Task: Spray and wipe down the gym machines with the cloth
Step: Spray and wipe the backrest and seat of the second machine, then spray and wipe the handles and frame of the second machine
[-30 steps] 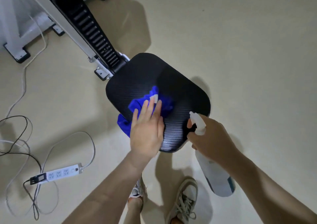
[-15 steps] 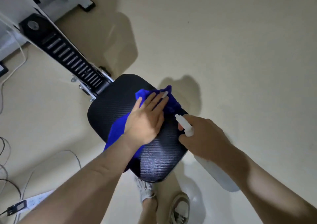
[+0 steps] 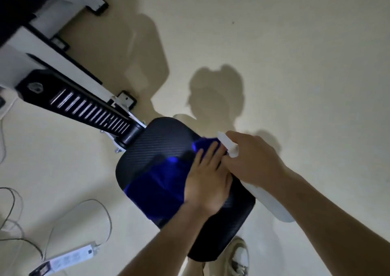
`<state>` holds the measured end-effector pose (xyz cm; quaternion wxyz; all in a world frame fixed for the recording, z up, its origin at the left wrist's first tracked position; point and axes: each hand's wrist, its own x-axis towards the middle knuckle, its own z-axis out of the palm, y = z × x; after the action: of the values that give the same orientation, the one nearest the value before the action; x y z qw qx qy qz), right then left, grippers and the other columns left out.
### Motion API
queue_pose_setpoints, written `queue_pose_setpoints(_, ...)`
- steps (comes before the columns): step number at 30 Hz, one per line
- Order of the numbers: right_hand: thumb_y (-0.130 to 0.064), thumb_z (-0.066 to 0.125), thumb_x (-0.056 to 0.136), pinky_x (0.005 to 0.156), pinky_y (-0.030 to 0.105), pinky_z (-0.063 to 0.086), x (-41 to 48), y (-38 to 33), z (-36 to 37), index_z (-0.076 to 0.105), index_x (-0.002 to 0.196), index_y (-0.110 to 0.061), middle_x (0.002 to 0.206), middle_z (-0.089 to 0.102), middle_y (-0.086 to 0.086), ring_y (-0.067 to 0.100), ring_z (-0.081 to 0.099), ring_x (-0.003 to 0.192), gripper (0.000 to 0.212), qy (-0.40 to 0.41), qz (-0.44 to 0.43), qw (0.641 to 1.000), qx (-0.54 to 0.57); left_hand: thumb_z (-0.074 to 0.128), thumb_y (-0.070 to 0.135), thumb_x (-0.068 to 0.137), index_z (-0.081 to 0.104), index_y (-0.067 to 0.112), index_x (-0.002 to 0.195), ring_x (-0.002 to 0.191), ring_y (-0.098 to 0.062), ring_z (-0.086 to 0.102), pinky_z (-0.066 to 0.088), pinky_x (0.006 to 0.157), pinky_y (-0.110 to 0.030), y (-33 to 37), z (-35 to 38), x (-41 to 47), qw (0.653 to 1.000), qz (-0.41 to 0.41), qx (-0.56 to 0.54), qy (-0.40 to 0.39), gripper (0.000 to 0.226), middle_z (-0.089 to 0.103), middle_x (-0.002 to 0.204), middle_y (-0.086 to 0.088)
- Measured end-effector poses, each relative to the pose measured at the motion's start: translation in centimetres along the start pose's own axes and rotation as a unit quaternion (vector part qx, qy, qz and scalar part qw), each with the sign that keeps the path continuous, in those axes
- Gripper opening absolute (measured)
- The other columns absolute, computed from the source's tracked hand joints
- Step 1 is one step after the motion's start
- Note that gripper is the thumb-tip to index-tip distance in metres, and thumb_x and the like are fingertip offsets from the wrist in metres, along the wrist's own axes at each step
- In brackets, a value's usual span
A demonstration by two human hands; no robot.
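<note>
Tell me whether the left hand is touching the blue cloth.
Touching. The head view shows the left hand flat on the blue cloth, fingers straight, pressing it against the black seat pad, with no gap visible.

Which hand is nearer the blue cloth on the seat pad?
Left. The left hand lies flat on the blue cloth, pressing it to the seat pad; the right hand grips the spray bottle just right of it.

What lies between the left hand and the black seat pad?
The blue cloth, under the left hand and spread on the seat pad, as the head view shows.
</note>
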<state>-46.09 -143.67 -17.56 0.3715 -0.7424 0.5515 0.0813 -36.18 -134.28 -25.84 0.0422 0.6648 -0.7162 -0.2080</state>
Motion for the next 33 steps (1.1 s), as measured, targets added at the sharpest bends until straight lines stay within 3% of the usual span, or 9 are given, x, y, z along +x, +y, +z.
queue_pose_setpoints(4, -0.027, 0.054, 0.083, 0.064, 0.027, 0.038, 0.9, -0.3, -1.3, 0.042, 0.079, -0.035, 0.066, 0.05, -0.01, 0.016, 0.053, 0.07, 0.015, -0.029, -0.029, 0.999, -0.025, 0.044, 0.031, 0.095, 0.063, 0.017, 0.125, 0.133, -0.023, 0.045, 0.031, 0.115, -0.044, 2.2, 0.8, -1.8, 0.999, 0.035, -0.015, 0.006, 0.039, 0.058, 0.136, -0.003)
queue_pose_setpoints(9, -0.028, 0.056, 0.085, 0.07, 0.028, 0.04, 1.3, 0.0, -1.9, 0.049, 0.093, -0.029, 0.081, 0.06, -0.008, 0.02, 0.059, 0.083, 0.01, -0.061, -0.064, 0.993, -0.08, 0.046, 0.034, 0.095, 0.056, 0.024, 0.133, 0.137, -0.019, 0.04, 0.03, 0.114, -0.049, -0.6, 1.0, -1.4, 0.992, 0.129, 0.001, 0.017, 0.041, 0.052, 0.142, 0.003)
queue_pose_setpoints(11, -0.028, 0.056, 0.083, 0.071, 0.03, 0.039, 1.3, 0.5, -1.6, 0.048, 0.088, -0.027, 0.081, 0.058, -0.008, 0.023, 0.057, 0.085, 0.01, -0.062, -0.088, 0.989, -0.103, 0.045, 0.033, 0.094, 0.052, 0.025, 0.137, 0.138, -0.017, 0.039, 0.032, 0.111, -0.052, -4.1, 0.5, -0.4, 0.997, -0.012, -0.006, 0.074, 0.044, 0.049, 0.145, 0.004)
queue_pose_setpoints(14, -0.028, 0.055, 0.081, 0.073, 0.033, 0.046, 1.4, 1.4, -0.9, 0.044, 0.082, -0.027, 0.08, 0.059, -0.007, 0.024, 0.057, 0.083, 0.01, -0.097, -0.109, 0.984, -0.101, 0.026, 0.038, 0.099, 0.035, 0.024, 0.149, 0.146, -0.018, 0.023, 0.018, 0.119, -0.046, -7.9, -0.4, -0.9, 0.962, -0.245, -0.055, 0.108, 0.053, 0.03, 0.157, 0.003)
queue_pose_setpoints(20, -0.03, 0.057, 0.078, 0.074, 0.031, 0.044, -0.4, 2.0, -0.2, 0.055, 0.099, -0.025, 0.095, 0.068, -0.004, 0.029, 0.062, 0.094, 0.022, -0.12, -0.136, 0.977, -0.114, 0.033, 0.028, 0.098, 0.047, 0.023, 0.142, 0.143, -0.009, 0.026, 0.014, 0.118, -0.028, 0.9, 1.6, -5.8, 0.911, -0.314, -0.213, 0.159, 0.046, 0.035, 0.153, 0.007)
queue_pose_setpoints(23, -0.026, 0.058, 0.08, 0.072, 0.03, 0.044, -1.0, 2.2, -0.9, 0.057, 0.095, -0.025, 0.088, 0.066, -0.004, 0.026, 0.059, 0.085, 0.015, -0.124, -0.114, 0.98, -0.103, 0.047, 0.004, 0.096, 0.065, 0.022, 0.125, 0.13, 0.0, 0.044, 0.027, 0.109, -0.012, 4.4, 0.9, -6.1, 0.831, -0.364, -0.369, 0.202, 0.039, 0.057, 0.133, 0.011)
queue_pose_setpoints(26, -0.028, 0.057, 0.081, 0.074, 0.03, 0.045, -2.4, 1.6, -2.8, 0.053, 0.085, -0.033, 0.073, 0.058, -0.008, 0.023, 0.057, 0.079, 0.007, -0.14, -0.113, 0.98, -0.081, 0.053, -0.006, 0.092, 0.073, 0.032, 0.101, 0.077, -0.007, 0.061, 0.044, 0.074, -0.009, 5.9, -3.1, -5.2, 0.709, -0.436, -0.512, 0.211, 0.044, 0.069, 0.084, 0.01)
queue_pose_setpoints(30, -0.036, 0.055, 0.069, 0.077, 0.034, 0.054, -4.3, -0.6, -6.3, 0.054, 0.079, -0.035, 0.07, 0.059, -0.008, 0.027, 0.065, 0.076, 0.01, -0.124, -0.121, 0.985, -0.006, 0.061, -0.015, 0.084, 0.068, 0.021, 0.111, 0.091, -0.021, 0.068, 0.056, 0.085, -0.032, 6.1, -8.8, -4.3, 0.554, -0.449, -0.648, 0.268, 0.045, 0.073, 0.102, -0.005)
queue_pose_setpoints(33, -0.045, 0.046, 0.063, 0.075, 0.037, 0.056, -6.1, -2.1, -10.1, 0.052, 0.075, -0.041, 0.059, 0.059, -0.011, 0.022, 0.066, 0.064, 0.014, -0.127, -0.156, 0.978, 0.056, 0.065, -0.016, 0.079, 0.059, 0.018, 0.123, 0.095, -0.026, 0.07, 0.057, 0.081, -0.039, 7.7, -14.1, -4.6, 0.471, -0.411, -0.721, 0.3, 0.056, 0.07, 0.111, -0.009)
